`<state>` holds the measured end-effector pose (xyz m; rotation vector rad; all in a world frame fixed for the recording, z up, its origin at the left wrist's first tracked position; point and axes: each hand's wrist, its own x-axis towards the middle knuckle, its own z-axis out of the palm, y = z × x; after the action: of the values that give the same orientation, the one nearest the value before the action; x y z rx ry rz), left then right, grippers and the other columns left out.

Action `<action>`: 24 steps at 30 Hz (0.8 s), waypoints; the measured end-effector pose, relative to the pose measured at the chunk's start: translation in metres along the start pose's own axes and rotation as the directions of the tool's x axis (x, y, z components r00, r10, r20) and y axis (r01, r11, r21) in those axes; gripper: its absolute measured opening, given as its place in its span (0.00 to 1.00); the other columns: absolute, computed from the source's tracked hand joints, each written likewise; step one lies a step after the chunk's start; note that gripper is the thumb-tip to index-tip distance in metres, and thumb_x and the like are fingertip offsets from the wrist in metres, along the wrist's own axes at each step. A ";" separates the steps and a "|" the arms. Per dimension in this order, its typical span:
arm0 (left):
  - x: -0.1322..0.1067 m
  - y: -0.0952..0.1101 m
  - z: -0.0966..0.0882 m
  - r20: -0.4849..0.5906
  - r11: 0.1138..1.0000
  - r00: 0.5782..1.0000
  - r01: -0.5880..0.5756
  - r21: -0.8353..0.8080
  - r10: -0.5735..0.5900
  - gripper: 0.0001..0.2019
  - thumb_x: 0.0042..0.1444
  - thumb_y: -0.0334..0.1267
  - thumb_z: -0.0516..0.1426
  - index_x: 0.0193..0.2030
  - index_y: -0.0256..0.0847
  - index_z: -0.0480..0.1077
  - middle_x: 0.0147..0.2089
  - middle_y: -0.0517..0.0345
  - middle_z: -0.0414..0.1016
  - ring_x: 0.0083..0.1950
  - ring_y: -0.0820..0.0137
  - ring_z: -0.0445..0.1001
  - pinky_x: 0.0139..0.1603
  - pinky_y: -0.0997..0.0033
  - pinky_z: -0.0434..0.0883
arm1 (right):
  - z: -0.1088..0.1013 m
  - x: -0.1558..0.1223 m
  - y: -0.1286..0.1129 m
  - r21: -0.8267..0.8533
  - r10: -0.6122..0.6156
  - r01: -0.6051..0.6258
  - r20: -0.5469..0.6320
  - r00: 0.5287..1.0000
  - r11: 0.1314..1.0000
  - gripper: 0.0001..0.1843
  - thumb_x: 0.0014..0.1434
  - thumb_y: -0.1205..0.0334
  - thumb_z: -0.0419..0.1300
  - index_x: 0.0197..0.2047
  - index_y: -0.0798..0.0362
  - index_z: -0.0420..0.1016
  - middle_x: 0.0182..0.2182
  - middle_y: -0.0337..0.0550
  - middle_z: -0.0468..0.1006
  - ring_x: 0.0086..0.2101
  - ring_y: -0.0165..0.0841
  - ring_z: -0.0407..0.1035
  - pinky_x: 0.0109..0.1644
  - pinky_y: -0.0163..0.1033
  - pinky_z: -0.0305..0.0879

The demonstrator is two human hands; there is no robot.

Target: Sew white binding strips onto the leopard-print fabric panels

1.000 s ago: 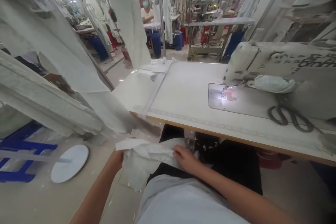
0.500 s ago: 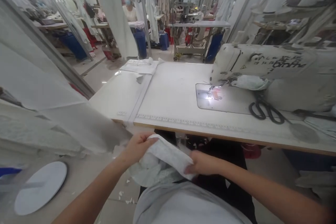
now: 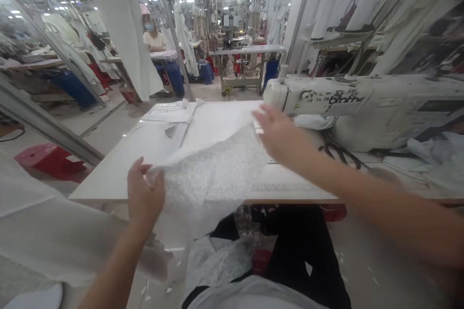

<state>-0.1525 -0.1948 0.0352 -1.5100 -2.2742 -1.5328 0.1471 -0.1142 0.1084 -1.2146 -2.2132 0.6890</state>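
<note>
A thin, pale fabric piece (image 3: 213,174) with a faint mottled pattern is stretched between my hands over the table's front edge, its lower part hanging toward my lap. My left hand (image 3: 145,193) pinches its left corner between thumb and fingers. Higher up and nearer the sewing machine (image 3: 326,96), my right hand (image 3: 281,135) grips the upper right corner; it is slightly blurred. More crumpled pale cloth (image 3: 221,260) lies on my lap, and whether it joins the stretched piece I cannot tell. My right hand and forearm cover the needle area.
The white table (image 3: 123,164) carries a stack of pale pieces (image 3: 170,112) at its far left. Black scissors (image 3: 339,149) lie beside the machine, with crumpled cloth (image 3: 440,154) farther right. Hanging white fabric (image 3: 123,29) and a metal post (image 3: 47,120) stand left. A person (image 3: 154,38) sits beyond.
Both hands have risen from my lap toward the table and spread apart, opening out the bunched fabric. The right hand moved up and forward, the left hand leftward. The view has shifted.
</note>
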 end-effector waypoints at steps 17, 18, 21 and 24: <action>0.046 0.057 0.159 0.861 0.796 0.462 -0.593 0.120 0.214 0.26 0.62 0.50 0.40 0.65 0.45 0.49 0.70 0.52 0.41 0.69 0.51 0.38 0.59 0.36 0.47 | 0.194 -0.064 0.031 0.789 0.043 -0.418 0.449 0.893 0.450 0.26 0.49 0.41 0.58 0.37 0.56 0.76 0.35 0.47 0.77 0.41 0.40 0.70 0.48 0.45 0.63; 0.053 0.060 0.165 0.860 0.788 0.453 -0.607 0.105 0.234 0.26 0.62 0.50 0.40 0.65 0.46 0.50 0.69 0.53 0.43 0.69 0.52 0.39 0.60 0.38 0.47 | 0.180 -0.070 0.036 0.806 0.002 -0.459 0.493 0.870 0.373 0.27 0.45 0.40 0.60 0.34 0.56 0.76 0.31 0.46 0.77 0.36 0.39 0.71 0.44 0.43 0.64; 0.053 0.069 0.174 0.860 0.765 0.421 -0.641 0.059 0.287 0.25 0.62 0.49 0.42 0.64 0.48 0.52 0.69 0.55 0.45 0.69 0.56 0.41 0.62 0.44 0.48 | 0.138 -0.097 0.066 0.739 -0.080 -0.608 0.652 0.754 0.292 0.16 0.36 0.52 0.66 0.26 0.56 0.76 0.21 0.37 0.71 0.24 0.29 0.65 0.33 0.35 0.62; 0.027 0.078 0.173 0.868 0.750 0.374 -0.661 0.002 0.327 0.26 0.61 0.51 0.42 0.65 0.47 0.50 0.69 0.55 0.44 0.69 0.56 0.40 0.62 0.42 0.48 | 0.127 -0.125 0.104 0.562 0.081 -0.604 0.691 0.718 0.566 0.02 0.39 0.67 0.59 0.20 0.53 0.74 0.16 0.31 0.66 0.19 0.25 0.59 0.25 0.31 0.55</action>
<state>-0.0316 -0.0480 0.0135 -2.8261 -1.7824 -0.1316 0.1850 -0.1969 -0.0769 -1.0442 -1.6569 2.2119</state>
